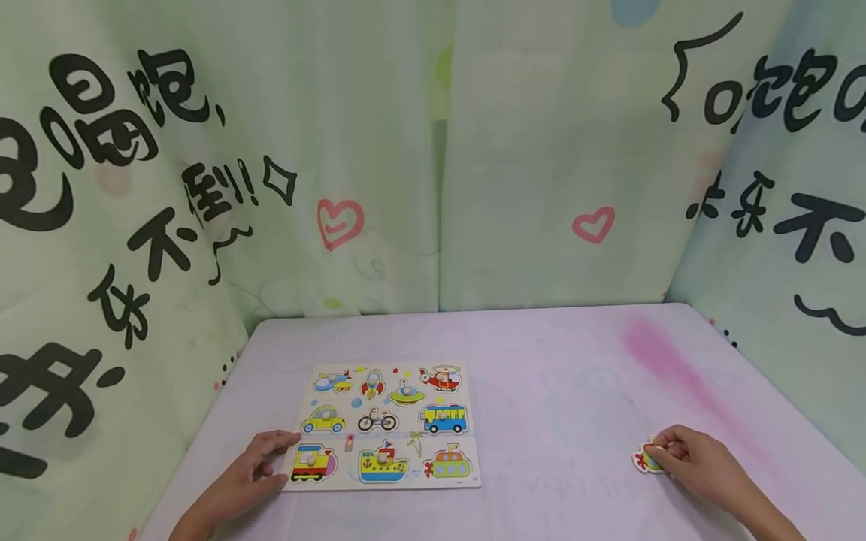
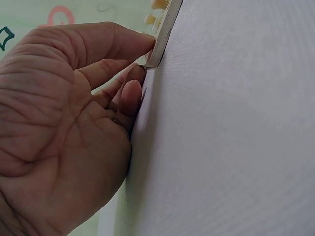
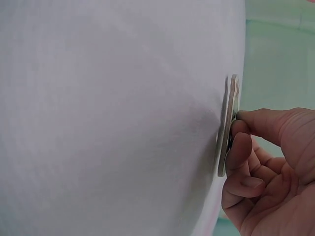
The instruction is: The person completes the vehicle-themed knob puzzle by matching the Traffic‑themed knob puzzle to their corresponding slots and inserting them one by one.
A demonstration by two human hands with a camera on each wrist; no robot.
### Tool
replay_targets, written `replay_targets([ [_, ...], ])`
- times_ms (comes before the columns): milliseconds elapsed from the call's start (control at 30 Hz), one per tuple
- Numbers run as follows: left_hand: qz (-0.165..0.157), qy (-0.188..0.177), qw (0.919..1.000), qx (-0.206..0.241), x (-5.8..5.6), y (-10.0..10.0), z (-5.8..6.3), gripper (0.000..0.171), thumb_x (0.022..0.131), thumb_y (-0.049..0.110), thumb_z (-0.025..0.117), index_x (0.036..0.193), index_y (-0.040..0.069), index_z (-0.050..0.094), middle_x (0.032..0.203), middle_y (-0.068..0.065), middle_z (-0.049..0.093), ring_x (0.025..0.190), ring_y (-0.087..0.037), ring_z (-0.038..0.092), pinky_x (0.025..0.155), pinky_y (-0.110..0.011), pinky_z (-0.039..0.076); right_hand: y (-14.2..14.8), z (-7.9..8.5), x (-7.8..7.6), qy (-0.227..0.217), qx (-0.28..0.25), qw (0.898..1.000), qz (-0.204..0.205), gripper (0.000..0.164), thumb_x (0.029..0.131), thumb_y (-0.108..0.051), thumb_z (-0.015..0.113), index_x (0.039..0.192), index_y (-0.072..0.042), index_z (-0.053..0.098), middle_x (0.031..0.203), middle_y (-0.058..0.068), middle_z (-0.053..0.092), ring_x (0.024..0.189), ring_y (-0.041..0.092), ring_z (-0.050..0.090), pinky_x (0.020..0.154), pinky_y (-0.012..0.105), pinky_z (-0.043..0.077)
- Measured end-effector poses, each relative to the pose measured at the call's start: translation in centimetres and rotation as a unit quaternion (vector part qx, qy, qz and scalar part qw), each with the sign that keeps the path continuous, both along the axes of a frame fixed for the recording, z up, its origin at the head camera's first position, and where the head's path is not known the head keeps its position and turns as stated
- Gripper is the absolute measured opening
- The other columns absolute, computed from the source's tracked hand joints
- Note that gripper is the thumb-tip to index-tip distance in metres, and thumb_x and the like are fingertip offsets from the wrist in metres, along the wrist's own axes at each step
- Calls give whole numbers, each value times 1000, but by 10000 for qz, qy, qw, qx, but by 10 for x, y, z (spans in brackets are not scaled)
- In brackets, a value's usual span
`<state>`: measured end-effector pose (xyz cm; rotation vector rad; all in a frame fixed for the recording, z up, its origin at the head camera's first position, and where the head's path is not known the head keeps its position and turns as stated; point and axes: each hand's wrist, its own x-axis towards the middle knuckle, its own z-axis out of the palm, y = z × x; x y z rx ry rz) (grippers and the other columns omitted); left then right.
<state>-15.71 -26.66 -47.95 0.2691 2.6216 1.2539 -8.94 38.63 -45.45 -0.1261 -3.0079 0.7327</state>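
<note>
A white puzzle board (image 1: 345,437) with colourful vehicle pictures lies on the table, left of the middle. My left hand (image 1: 237,475) is at its left edge, thumb near the front corner and fingertips further back. In the left wrist view the thumb of the left hand (image 2: 74,118) touches the board's corner (image 2: 158,51), and other fingers bend beside it. Far to the right, my right hand (image 1: 704,466) pinches a small puzzle piece (image 1: 646,460) with a red shape at one end. In the right wrist view this piece (image 3: 228,130) appears edge-on, close over the tabletop; the fingers hide part of it.
The white table (image 1: 541,421) has a pink stain (image 1: 666,353) at its back right. Pale green curtains (image 1: 379,135) with black characters and hearts stand around the back and sides. Yellowish knobs (image 2: 150,18) rise from the board in the left wrist view.
</note>
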Motion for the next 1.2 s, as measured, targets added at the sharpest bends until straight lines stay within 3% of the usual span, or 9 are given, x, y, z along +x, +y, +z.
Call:
replay_targets([
  [400, 51, -42, 10000, -17, -1, 1, -1, 60, 85, 6, 76, 142, 8, 58, 146, -13, 44, 100, -12, 47, 80, -21, 42, -15, 10, 9, -126, -850, 9959, -266, 27, 99, -30, 69, 105, -4, 67, 79, -1, 62, 68, 2, 50, 61, 24, 43],
  [1200, -55, 60, 10000, 34, 0, -1, -2, 60, 86, 7, 75, 143, 8, 57, 146, -13, 44, 99, -10, 47, 81, -21, 42, -95, 19, -5, 448, -1558, 9839, 748, 19, 95, -26, 74, 96, -9, 66, 75, -5, 57, 61, 2, 49, 59, 23, 43],
])
